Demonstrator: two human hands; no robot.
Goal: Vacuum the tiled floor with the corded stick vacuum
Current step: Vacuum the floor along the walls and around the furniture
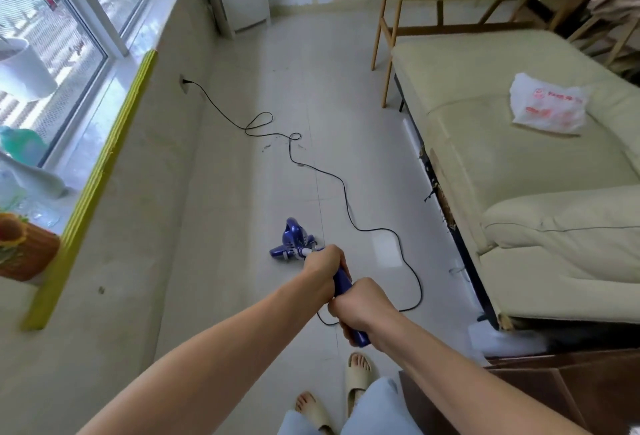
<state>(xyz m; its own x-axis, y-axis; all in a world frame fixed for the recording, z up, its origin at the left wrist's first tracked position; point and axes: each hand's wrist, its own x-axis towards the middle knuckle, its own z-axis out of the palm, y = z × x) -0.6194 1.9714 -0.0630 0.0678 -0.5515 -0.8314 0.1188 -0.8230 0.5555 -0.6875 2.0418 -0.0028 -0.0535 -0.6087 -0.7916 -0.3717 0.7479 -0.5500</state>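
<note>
While the blue stick vacuum point(294, 238) stood on the tiled floor point(346, 88) ahead, the left hand point(320, 266) and right hand point(360, 306) both clenched its handle. The bag point(547, 105) carried red print, unreadable.

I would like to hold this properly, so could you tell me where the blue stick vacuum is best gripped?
Grip the stick vacuum on its long blue handle, from above and behind. The handle slopes up toward the person, while the head sits on the tiled floor. The left hand holds farther down, the right hand near the top end.
</note>
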